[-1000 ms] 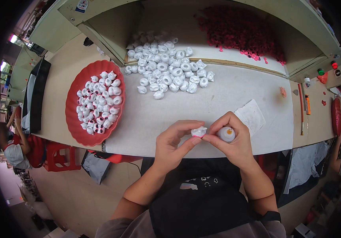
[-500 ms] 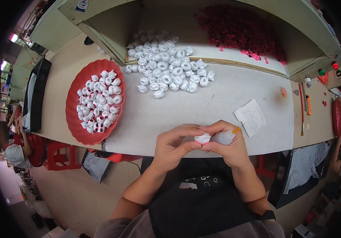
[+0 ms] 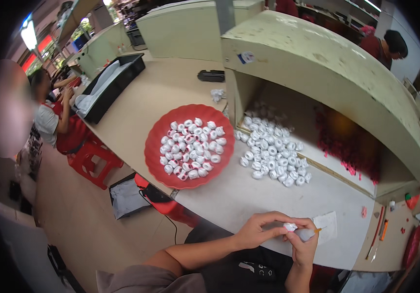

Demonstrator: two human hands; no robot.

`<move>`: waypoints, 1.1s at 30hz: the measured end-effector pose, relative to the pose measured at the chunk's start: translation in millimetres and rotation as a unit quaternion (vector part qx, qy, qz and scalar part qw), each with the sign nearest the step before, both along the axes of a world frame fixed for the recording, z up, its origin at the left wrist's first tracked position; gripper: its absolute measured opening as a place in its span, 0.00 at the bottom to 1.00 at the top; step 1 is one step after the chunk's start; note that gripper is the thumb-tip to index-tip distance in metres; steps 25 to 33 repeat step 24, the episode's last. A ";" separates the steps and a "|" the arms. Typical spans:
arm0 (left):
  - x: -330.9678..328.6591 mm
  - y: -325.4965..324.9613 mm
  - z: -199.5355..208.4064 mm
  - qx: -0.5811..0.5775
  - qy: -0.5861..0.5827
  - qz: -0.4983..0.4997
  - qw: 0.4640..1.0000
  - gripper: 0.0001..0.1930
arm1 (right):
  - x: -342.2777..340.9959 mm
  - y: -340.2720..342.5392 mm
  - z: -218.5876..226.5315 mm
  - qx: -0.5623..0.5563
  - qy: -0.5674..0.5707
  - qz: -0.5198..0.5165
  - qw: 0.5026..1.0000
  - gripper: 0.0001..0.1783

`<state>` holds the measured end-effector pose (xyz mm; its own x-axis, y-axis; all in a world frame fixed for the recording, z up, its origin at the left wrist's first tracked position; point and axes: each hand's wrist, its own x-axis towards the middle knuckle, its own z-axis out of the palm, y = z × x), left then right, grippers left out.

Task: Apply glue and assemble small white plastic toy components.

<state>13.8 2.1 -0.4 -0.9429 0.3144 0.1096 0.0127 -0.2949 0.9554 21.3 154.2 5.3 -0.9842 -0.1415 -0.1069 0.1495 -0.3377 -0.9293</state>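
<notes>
My left hand [image 3: 255, 233] is closed, with thumb and fingers pinching a small white moulded piece [image 3: 290, 227]. My right hand [image 3: 301, 249] is closed around a translucent squeeze bottle [image 3: 305, 235] with an orange needle tip. Its fingertips meet the white piece too. Beyond the left hand, many similar white pieces [image 3: 273, 151] spill from a shelf opening onto the white sheet [image 3: 219, 210]. To the left stands a red scalloped tray [image 3: 153, 168] of white pieces, several with pink showing. A white pad [image 3: 331, 229] lies beside the bottle tip.
Under the pale green shelf [image 3: 317, 44] sits a heap of pink-red parts [image 3: 349, 146]. A brush [image 3: 376, 233] and an orange knife [image 3: 383, 230] lie at the right. A black bin [image 3: 112, 85] stands far left, near a red stool [image 3: 92, 161] and a seated person [image 3: 53, 117].
The view has swung to the left, so the tray and shelf appear further right and more of the room shows. Both hands still hold the white piece and the bottle together.
</notes>
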 end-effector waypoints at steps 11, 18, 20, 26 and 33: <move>-1.0 5.4 -6.9 0.063 -0.014 -0.068 0.996 0.14 | 4.6 6.7 -2.2 0.096 0.058 -0.013 0.994 0.16; 0.9 -2.5 -14.0 0.108 -0.008 -0.129 0.986 0.14 | 13.6 11.0 -4.4 0.012 -0.022 0.030 0.999 0.19; -1.4 -0.1 -10.9 0.121 0.017 -0.139 0.983 0.15 | 12.4 13.0 -4.8 -0.006 -0.012 0.032 0.999 0.20; -6.6 30.7 -8.1 0.092 -0.025 -0.086 0.992 0.17 | 0.4 27.8 -5.9 -0.042 -0.032 -0.073 0.996 0.20; -6.6 30.7 -8.1 0.092 -0.025 -0.086 0.992 0.17 | 0.4 27.8 -5.9 -0.042 -0.032 -0.073 0.996 0.20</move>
